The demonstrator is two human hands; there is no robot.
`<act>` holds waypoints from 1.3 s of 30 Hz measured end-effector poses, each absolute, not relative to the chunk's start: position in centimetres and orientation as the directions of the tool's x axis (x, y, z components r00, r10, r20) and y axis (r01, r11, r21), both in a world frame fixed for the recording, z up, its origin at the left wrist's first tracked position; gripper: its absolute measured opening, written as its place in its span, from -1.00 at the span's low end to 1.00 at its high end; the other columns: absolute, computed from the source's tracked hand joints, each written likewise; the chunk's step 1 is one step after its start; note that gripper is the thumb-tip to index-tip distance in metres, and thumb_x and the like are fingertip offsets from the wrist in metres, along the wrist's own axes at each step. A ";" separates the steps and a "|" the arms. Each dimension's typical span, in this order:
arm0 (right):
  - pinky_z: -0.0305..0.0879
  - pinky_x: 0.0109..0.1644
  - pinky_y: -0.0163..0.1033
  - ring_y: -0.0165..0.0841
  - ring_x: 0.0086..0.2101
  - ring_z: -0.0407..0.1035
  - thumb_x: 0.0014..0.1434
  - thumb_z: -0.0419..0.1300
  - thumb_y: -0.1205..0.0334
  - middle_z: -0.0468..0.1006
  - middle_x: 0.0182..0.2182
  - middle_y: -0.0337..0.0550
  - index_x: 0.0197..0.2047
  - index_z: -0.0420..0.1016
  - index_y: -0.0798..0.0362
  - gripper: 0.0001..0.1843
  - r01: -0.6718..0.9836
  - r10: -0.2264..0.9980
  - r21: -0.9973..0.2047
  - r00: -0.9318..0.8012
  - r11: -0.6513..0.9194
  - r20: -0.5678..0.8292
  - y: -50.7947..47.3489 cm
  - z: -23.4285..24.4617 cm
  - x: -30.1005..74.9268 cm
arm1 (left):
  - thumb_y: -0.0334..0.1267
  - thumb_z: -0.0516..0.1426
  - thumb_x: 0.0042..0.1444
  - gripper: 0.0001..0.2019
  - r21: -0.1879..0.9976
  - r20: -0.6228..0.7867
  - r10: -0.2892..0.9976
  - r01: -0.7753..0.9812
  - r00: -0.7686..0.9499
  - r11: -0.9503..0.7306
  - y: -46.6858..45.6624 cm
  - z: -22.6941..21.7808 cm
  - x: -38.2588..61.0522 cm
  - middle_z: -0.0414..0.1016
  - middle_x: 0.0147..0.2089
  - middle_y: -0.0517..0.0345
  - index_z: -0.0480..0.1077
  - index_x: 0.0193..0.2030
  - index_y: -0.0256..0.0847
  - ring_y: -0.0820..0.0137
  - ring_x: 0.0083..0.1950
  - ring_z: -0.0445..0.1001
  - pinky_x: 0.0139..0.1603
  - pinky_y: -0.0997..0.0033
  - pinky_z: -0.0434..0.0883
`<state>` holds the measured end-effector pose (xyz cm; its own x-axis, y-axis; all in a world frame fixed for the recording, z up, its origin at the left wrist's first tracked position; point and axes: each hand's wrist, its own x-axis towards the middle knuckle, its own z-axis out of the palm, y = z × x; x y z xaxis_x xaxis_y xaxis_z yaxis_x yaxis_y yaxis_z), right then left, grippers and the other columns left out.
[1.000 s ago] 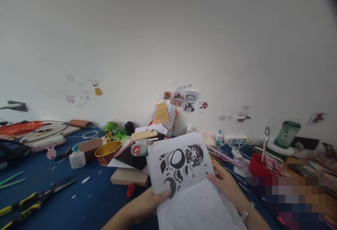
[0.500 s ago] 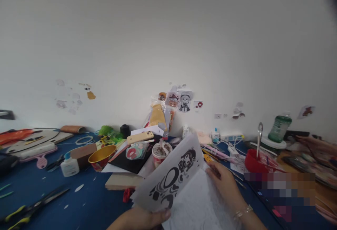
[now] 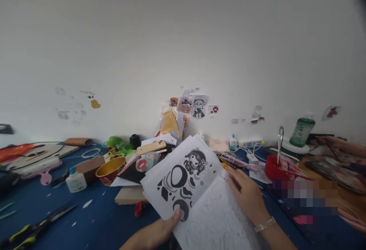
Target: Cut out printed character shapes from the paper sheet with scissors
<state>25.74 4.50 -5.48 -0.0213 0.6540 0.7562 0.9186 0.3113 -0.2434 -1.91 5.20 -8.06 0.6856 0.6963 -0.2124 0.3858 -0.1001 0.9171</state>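
Observation:
Several printed paper sheets (image 3: pixel 183 181) are held up in front of me, creased or opened along a slanting line. The upper left part carries a grey-and-black cartoon figure and separate dark shapes; the lower right part is pale with faint outlines. My left hand (image 3: pixel 160 229) pinches the lower left edge, thumb on top of the print. At the right edge, my right hand (image 3: pixel 247 196) is closed on the paper, a bracelet round its wrist. A narrow dark patch shows between its fingers, but I cannot tell what it is.
Scissors (image 3: pixel 40 225), a white glue bottle (image 3: pixel 76 181) and a gold bowl (image 3: pixel 111 168) are on the blue table at left. A phone (image 3: pixel 151 148) lies on a pile behind the sheets. At right are a red container (image 3: pixel 273 168), a green bottle (image 3: pixel 302 132) and another person's hand (image 3: pixel 334 141).
The upper left part of the sheets has tipped flatter and lower, so its print now faces me more fully. My left thumb has shifted slightly left and up onto the print.

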 end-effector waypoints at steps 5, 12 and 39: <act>0.40 -0.12 -0.06 -0.18 -0.19 0.45 0.23 -0.06 0.18 0.58 -0.23 0.03 -0.17 0.48 0.13 -0.67 0.935 0.652 -0.206 -0.034 0.288 0.757 4.5 -5.5 26.0 | 0.43 -0.40 -0.11 -0.20 0.924 -0.218 0.700 0.374 0.680 -0.076 4.6 -7.9 -1.4 0.18 -0.72 0.21 0.26 -0.70 -0.25 0.53 -0.66 0.14 -0.61 0.52 0.04; 0.41 -0.14 -0.07 -0.16 -0.19 0.46 0.23 -0.07 0.19 0.58 -0.22 0.03 -0.18 0.48 0.12 -0.67 0.951 0.673 -0.177 -0.041 0.252 0.738 4.6 -5.6 26.0 | 0.45 -0.32 -0.13 -0.24 0.931 -0.199 0.682 0.354 0.703 -0.093 5.0 -8.3 -1.2 0.26 -0.67 0.16 0.25 -0.68 -0.25 0.54 -0.67 0.17 -0.63 0.53 0.10; 0.20 -0.42 -0.27 -0.31 -0.50 0.33 0.11 0.04 0.08 0.39 -0.56 -0.28 -0.50 0.19 -0.02 -0.77 0.841 0.818 -0.521 0.193 0.147 0.543 5.0 -5.5 25.7 | 0.39 -0.22 -0.06 -0.29 0.956 -0.169 0.678 0.286 0.715 -0.063 5.3 -9.0 -1.0 0.25 -0.69 0.21 0.28 -0.63 -0.27 0.57 -0.71 0.16 -0.66 0.54 0.15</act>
